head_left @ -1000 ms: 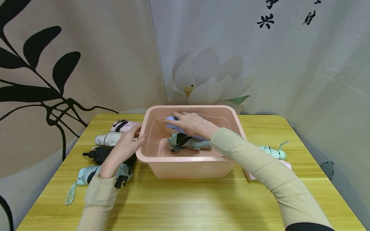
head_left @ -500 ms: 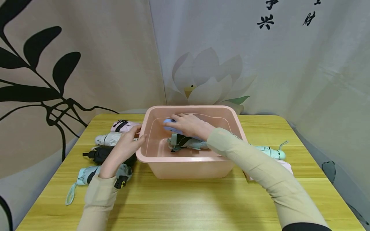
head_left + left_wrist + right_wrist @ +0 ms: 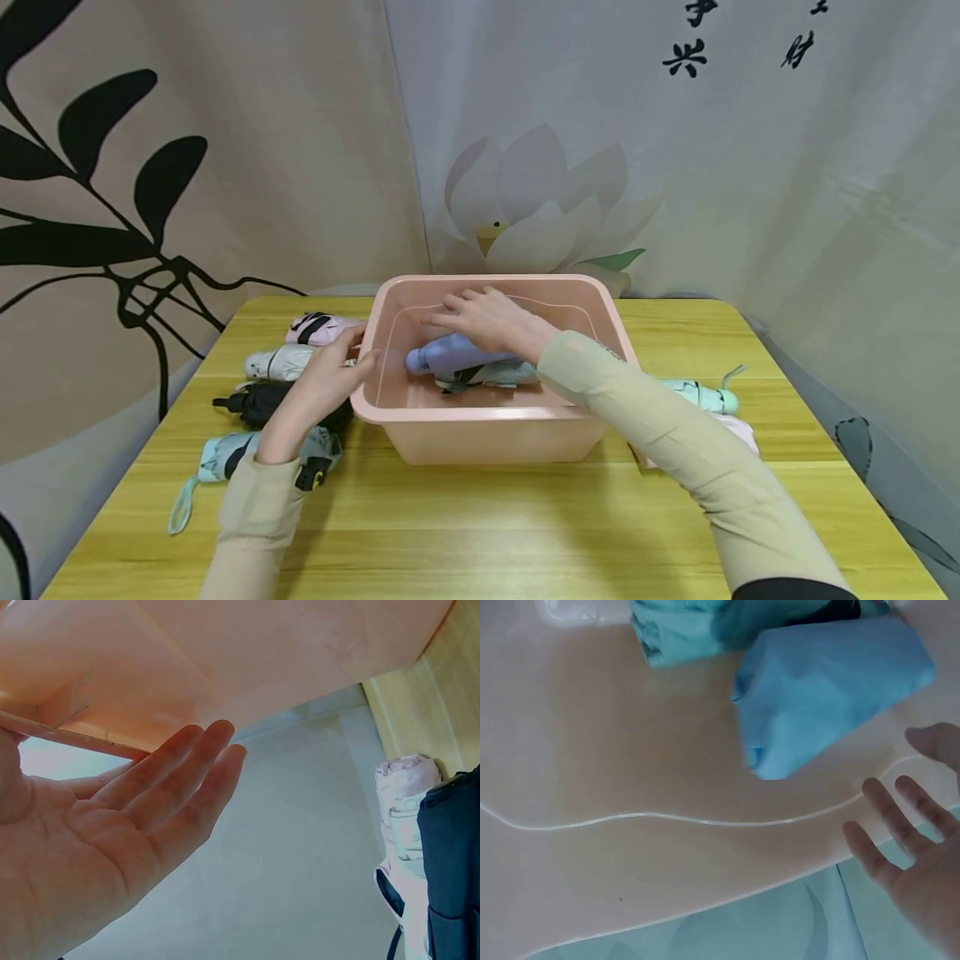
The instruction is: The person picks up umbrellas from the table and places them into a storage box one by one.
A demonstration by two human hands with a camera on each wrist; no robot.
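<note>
Periwinkle folded umbrella (image 3: 454,353), likely light, soft-skinned, slightly slippery and best held round its middle, lies just below the right hand (image 3: 492,321), which is released with fingers spread, beside a grey-green folded umbrella (image 3: 508,372) in the pink plastic bin (image 3: 495,439), which the left hand (image 3: 330,374) holds at its left edge.

Near the rim of the pink bin (image 3: 322,645), the left hand (image 3: 105,840) is held with its palm shown and its fingers stretched. Beside the bin, a wooden table (image 3: 416,690) is seen. Apart from the bin, a pale pink bundle (image 3: 407,776), a white bundle (image 3: 409,829) and a dark bundle (image 3: 454,862) are placed closely together. Beyond the bin, a grey backdrop (image 3: 300,840) is seen.
</note>
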